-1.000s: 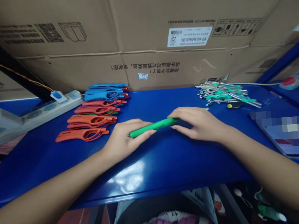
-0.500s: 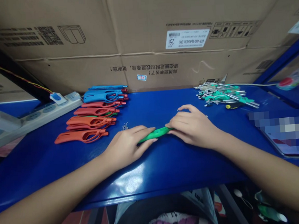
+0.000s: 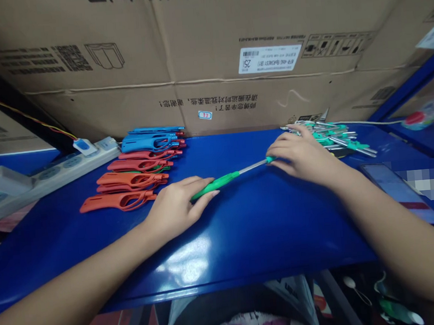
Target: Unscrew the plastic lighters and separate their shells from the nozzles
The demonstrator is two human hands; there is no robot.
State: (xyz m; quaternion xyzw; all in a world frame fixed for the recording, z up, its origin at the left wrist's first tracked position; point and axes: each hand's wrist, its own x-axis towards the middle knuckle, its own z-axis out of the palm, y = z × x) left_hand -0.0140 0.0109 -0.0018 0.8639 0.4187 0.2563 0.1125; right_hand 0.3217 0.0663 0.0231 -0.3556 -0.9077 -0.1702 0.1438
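Between the thumb and fingers of my left hand [image 3: 178,200] is a green lighter handle [image 3: 218,183], pointing up and to the right. A thin metal tube [image 3: 253,166] runs from the handle's tip to a small teal plastic piece [image 3: 269,159]. My right hand [image 3: 302,155] is closed on that teal piece; its fingers hide part of it. How deep the tube sits in the handle cannot be made out. Just behind my right hand lies a pile of metal tubes with teal plastic parts [image 3: 344,135].
To the left lie stacked lighter handles in blue [image 3: 144,142], red [image 3: 138,164] and orange [image 3: 111,202]. A white power strip [image 3: 67,167] runs along the left edge. A large cardboard box [image 3: 208,48] stands behind the blue table [image 3: 245,240]. A phone [image 3: 403,193] lies at the right.
My right hand has moved right and away from me, towards the pile. A metal tube now shows between the hands. The green handle has tilted up and shifted slightly left.
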